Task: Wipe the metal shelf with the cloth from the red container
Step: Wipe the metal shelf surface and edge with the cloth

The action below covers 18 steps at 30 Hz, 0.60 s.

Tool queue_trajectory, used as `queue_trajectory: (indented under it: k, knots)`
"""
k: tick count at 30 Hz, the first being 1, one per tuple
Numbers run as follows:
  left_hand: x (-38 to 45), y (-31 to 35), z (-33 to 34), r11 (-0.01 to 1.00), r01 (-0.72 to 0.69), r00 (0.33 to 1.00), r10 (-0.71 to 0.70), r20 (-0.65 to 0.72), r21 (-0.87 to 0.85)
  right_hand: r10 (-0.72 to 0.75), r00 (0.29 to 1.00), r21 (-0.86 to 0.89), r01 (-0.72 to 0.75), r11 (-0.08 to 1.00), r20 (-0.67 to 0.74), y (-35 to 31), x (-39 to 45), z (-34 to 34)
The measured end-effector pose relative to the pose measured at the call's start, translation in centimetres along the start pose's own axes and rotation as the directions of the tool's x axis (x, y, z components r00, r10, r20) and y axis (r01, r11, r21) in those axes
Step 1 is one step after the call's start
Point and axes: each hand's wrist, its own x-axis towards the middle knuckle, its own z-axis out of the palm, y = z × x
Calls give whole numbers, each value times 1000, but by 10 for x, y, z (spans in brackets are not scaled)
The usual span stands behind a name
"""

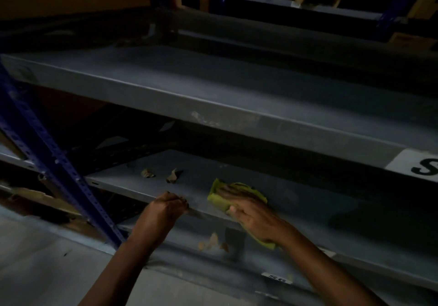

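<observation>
Shelf (296, 194): grey metal, second tier from the top in view, dimly lit. Its front edge ran from lower left of the blue post (59, 163) toward the right, dropping out of view under the right forearm.

Cloth (219, 199): yellow-green, crumpled, lying on the shelf close to the front edge; one end trailed over the edge and hung below the wrist.

Right hand (251, 213): palm down on the cloth, fingers spread flat over it, thumb tucked at the near side; pressing rather than clenched around it.

Left hand (166, 207): fingers curled closed over the shelf's front edge, just left of the cloth, apart from it.

Scraps (160, 175): two small brownish bits, on the shelf behind and left of the cloth, well inside the edge. More scraps of the same kind lay on the tier beneath (213, 242).

Open room: bare surface stretched right of the cloth and back into shadow; the rear edge could not be made out.

Upper shelf (213, 87): overhung the working tier; a white label (417, 167) sat on its front lip at the right.
</observation>
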Motion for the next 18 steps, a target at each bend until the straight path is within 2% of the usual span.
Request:
queue_trajectory:
  k: [2, 6, 10, 14, 17, 18]
  knots:
    - [1, -1, -2, 1000, -20, 1000, 20, 21, 5, 45, 998, -106, -48, 993, -35, -1, 9, -4]
    - [1, -2, -1, 1000, -21, 1000, 21, 8, 18, 45, 999, -243, -42, 969, 7, -11, 29, -4]
    - [-1, -3, 5, 998, 26, 999, -25, -21, 52, 37, 997, -217, -21, 976, 72, -22, 32, 4]
    - [-6, 2, 9, 1000, 10, 997, -11, -75, -21, 24, 993, -206, 0, 979, 113, -22, 29, 8]
    - [-16, -7, 9, 973, 118, 978, -149, -148, -197, 65, 998, -225, -59, 973, 17, -15, 41, 8]
    - [-21, -13, 8, 966, 164, 963, -201, -182, -200, 97, 995, -218, -97, 971, -12, -14, 46, 9]
